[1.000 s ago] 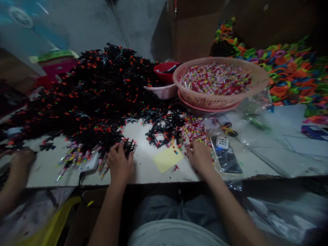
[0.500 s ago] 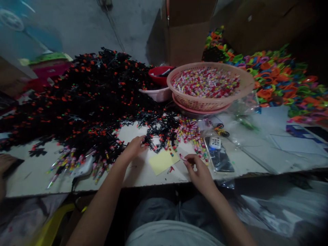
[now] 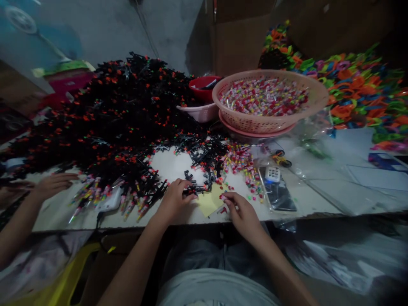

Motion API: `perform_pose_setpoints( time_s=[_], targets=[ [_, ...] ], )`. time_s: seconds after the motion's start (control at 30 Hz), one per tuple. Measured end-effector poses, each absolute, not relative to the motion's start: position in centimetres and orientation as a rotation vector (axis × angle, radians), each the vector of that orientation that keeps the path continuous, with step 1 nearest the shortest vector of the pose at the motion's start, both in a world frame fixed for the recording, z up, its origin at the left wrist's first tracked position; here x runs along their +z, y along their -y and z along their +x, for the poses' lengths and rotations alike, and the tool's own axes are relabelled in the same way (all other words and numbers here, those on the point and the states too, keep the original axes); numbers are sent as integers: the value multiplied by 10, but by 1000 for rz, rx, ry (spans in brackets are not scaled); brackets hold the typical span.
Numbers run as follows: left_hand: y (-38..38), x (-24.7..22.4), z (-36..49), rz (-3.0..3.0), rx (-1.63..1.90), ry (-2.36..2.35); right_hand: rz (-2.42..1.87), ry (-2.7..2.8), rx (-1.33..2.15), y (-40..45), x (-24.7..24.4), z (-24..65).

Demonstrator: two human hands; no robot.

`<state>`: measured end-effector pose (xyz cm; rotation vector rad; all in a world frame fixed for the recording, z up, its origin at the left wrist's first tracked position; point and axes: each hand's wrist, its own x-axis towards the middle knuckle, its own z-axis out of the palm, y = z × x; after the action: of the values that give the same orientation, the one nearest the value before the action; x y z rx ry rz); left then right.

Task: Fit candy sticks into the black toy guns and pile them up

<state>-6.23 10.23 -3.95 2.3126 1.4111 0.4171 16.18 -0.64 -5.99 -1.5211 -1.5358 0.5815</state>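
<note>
My left hand is closed around a black toy gun, just left of the yellow paper. Between the thumb and fingers of my right hand is a small pink tube, mostly hidden, over the paper's right edge. A small red piece lies under my right fingertips. Beyond my hands are loose black toy guns and a heap of small colourful tubes.
A big pile of black toys covers the left. A pink basket of tubes stands behind. Right are a phone in plastic and colourful pieces. Another person's hand is at the left.
My left hand has moved toward the yellow paper with a black toy gun in it. My right hand stays by the paper. Another person's hand has come farther in at the left.
</note>
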Motion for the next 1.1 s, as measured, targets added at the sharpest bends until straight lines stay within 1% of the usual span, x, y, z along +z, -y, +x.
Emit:
perform_pose_setpoints(
  time_s=[0.27,0.53,0.67,0.73,0.83,1.1],
  targets=[
    [-112,-55,-66,2170,537,-1279,-1528,1529,601,12,-59,158],
    [-97,-35,-57,2075,671,-1302,-1532,1515,623,15,-61,157],
    [-90,-48,-72,1787,783,-1375,-1521,1495,639,14,-64,157],
    [-95,-59,-84,1629,821,-1378,-1511,1499,649,13,-64,155],
    [-111,-68,-100,1540,840,-1325,-1510,1513,672,13,-64,152],
    [-152,-55,-106,1502,993,-1289,-1489,1492,731,16,-61,146]
  ],
)
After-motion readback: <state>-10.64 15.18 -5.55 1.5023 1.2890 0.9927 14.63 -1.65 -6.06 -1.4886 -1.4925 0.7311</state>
